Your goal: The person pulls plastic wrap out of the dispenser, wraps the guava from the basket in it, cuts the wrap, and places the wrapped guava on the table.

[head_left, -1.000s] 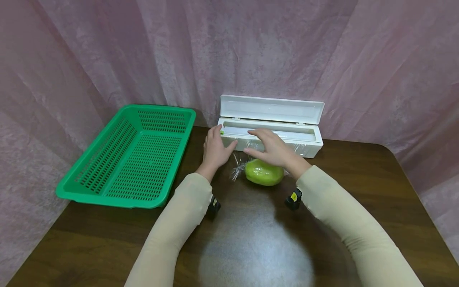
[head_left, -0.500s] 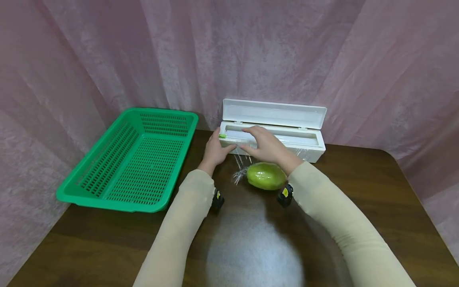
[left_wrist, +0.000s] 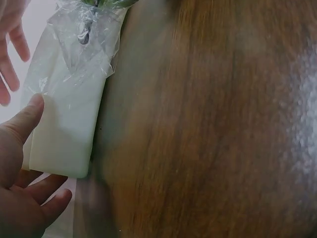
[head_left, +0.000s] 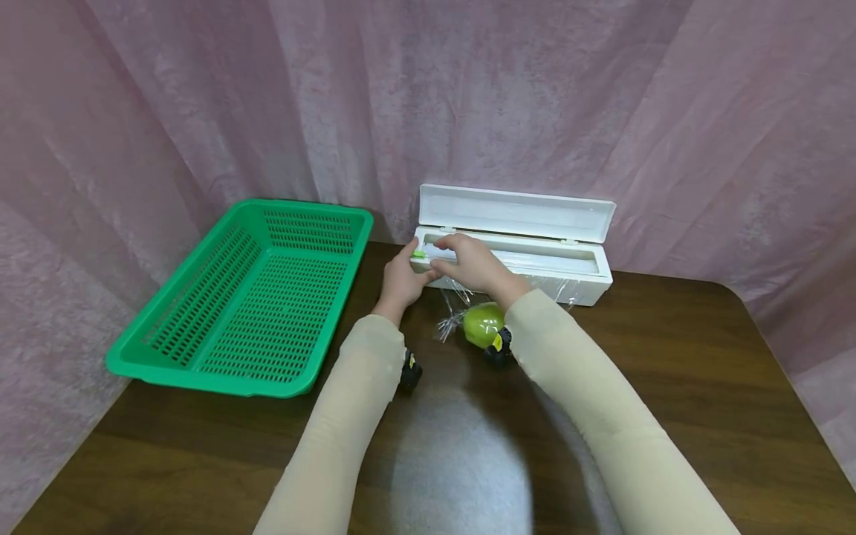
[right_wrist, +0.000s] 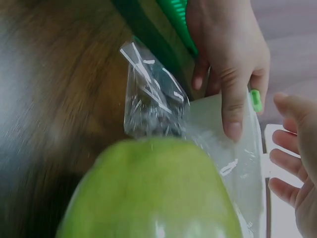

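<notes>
A white cling film dispenser box (head_left: pixel 591 292) with its lid raised stands at the back of the table. My left hand (head_left: pixel 400 282) grips its left end, thumb on the front face and fingers around the end. By that thumb sits the small green slide cutter (head_left: pixel 418 254). My right hand (head_left: pixel 471 265) hovers over the box near its left end, fingers loosely bent and holding nothing in the right wrist view. An oblong green fruit (head_left: pixel 481 325) wrapped in film lies in front of the box, partly hidden by the right wrist. Bunched film (right_wrist: pixel 154 94) sticks out from its end, and film runs up to the box.
A green slotted plastic basket (head_left: pixel 200 382) stands left on the brown wooden table (head_left: pixel 682 357). Behind the table hangs a pink curtain (head_left: pixel 521 96). Both wrists carry black cameras, the right one (head_left: pixel 498 346) close to the fruit.
My right hand has moved left along the box toward the left hand and the slide cutter. The left hand has stayed at the box's left end. The right wrist now covers part of the fruit.
</notes>
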`<state>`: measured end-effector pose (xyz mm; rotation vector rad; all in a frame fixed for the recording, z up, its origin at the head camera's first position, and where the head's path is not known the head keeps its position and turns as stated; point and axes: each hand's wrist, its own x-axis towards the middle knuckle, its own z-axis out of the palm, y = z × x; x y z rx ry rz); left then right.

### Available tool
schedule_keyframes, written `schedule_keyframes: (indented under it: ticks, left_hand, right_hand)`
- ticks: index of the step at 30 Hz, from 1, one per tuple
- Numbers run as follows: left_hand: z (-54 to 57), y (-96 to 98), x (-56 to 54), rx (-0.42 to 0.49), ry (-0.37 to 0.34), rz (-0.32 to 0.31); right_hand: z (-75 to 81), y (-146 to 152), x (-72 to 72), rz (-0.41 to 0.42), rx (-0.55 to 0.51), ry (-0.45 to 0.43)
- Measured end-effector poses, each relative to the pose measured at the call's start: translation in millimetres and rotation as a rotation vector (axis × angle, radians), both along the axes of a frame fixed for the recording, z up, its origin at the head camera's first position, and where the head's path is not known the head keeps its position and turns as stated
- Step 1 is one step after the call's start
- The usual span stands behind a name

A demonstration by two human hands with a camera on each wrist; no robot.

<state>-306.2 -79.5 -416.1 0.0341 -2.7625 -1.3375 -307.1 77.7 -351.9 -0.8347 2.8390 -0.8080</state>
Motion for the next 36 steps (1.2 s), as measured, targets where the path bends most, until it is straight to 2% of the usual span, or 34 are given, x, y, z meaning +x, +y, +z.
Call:
schedule_keyframes:
  ticks: [6, 12, 20, 25, 36]
  left_hand:
    - [-0.9, -0.9, -0.4, -0.011, 0.041, 0.032]
    - [-4.3, -0.2, 0.6, -0.005, 0.05, 0.024]
    - [-1.6, -2.3, -0.6, -0.015, 0.079, 0.039]
    - [0.0, -2.6, 0.4, -0.024, 0.07, 0.043]
    - [-0.6, -2.6, 0.2, -0.017, 0.064, 0.043]
  right_hand:
    - [-10.2, -14, -11.5, -0.024, -0.028, -0.035]
    - [-18.8, -23, -15.6, -0.077, -0.031, -0.048]
    - [-18.8, -33, -18.8, -0.076, -0.02, -0.005]
    - [-18.3, -31, -17.3, -0.075, -0.012, 0.025]
    - [-18.0, -20, -15.3, -0.076, -0.013, 0.012]
